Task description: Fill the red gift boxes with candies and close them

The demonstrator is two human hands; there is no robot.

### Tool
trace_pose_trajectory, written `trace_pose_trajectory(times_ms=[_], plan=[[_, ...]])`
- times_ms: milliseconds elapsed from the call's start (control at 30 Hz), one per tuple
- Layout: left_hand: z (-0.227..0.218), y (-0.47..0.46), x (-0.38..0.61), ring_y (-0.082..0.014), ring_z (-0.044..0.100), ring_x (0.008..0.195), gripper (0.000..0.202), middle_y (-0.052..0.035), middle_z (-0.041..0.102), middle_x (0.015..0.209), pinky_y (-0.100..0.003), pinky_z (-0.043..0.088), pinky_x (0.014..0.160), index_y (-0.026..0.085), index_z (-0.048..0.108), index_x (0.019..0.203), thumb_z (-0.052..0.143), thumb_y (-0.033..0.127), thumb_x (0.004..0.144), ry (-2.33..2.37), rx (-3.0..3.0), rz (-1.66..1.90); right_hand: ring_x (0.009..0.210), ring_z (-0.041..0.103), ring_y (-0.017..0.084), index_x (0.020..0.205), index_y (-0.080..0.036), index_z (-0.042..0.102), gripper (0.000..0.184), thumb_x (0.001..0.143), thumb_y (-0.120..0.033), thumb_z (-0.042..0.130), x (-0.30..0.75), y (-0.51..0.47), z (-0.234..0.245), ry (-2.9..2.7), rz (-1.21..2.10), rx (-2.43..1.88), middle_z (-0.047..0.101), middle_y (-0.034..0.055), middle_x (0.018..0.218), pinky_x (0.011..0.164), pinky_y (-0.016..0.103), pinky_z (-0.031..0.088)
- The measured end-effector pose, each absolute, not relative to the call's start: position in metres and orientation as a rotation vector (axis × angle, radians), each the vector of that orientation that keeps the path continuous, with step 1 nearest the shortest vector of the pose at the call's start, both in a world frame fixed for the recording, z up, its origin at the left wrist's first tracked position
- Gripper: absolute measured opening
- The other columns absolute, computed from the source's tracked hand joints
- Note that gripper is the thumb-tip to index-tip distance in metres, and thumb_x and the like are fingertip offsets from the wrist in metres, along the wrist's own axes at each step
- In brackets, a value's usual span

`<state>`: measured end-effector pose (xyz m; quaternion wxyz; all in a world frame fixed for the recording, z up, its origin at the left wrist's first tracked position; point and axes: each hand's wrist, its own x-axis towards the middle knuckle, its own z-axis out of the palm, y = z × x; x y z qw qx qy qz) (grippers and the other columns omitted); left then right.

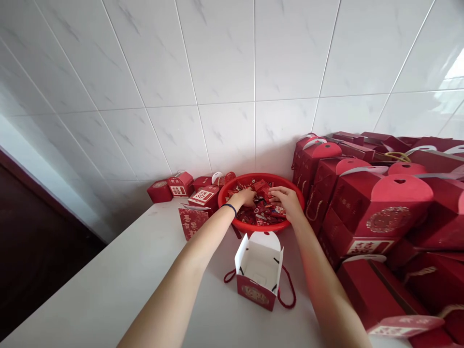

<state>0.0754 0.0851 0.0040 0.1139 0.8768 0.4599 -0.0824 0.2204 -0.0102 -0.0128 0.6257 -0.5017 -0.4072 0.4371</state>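
Observation:
A red plastic basin (270, 228) holds many red-wrapped candies (263, 215). My left hand (246, 197), with a dark band on its wrist, reaches down among the candies; its fingertips are partly hidden there. On the basin's right side is my right hand (285, 199), fingers stretched out and apart over the candies, close to a red wrapper. In front of the basin, between my forearms, stands an open gift box (257, 290). It is red outside and white inside, with raised flaps and red cord handles lying out at both sides. No candies show inside it.
Many red gift boxes (366, 203) are stacked along the right. Several smaller red boxes (181, 184) stand by the tiled wall (228, 125) at left. A red printed card or bag (192, 220) is beside my left forearm. The white table (145, 270) ends diagonally at left.

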Motion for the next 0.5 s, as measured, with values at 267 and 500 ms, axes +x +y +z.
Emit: trace_pose_trajectory(times_ms=[267, 500], plan=[[0.007, 0.073, 0.067, -0.0263, 0.069, 0.087, 0.022, -0.0076, 0.076, 0.089, -0.031, 0.053, 0.074, 0.018, 0.077, 0.089, 0.068, 0.018, 0.069, 1.315, 2.466, -0.209, 0.056, 0.064, 0.014, 0.073, -0.017, 0.07, 0.014, 0.062, -0.026, 0.069, 0.221, -0.006, -0.015, -0.91, 1.028, -1.14, 0.071, 0.0039, 0.071, 0.048, 0.022, 0.052], [0.004, 0.072, 0.065, -0.0357, 0.066, 0.104, 0.047, -0.0148, 0.073, 0.115, -0.037, 0.054, 0.078, 0.019, 0.074, 0.104, 0.077, 0.018, 0.057, 1.351, 2.361, -0.173, 0.057, 0.064, 0.014, 0.074, -0.017, 0.07, 0.013, 0.063, -0.025, 0.069, 0.221, -0.006, -0.016, -0.91, 1.022, -1.147, 0.071, 0.0035, 0.07, 0.05, 0.021, 0.051]])
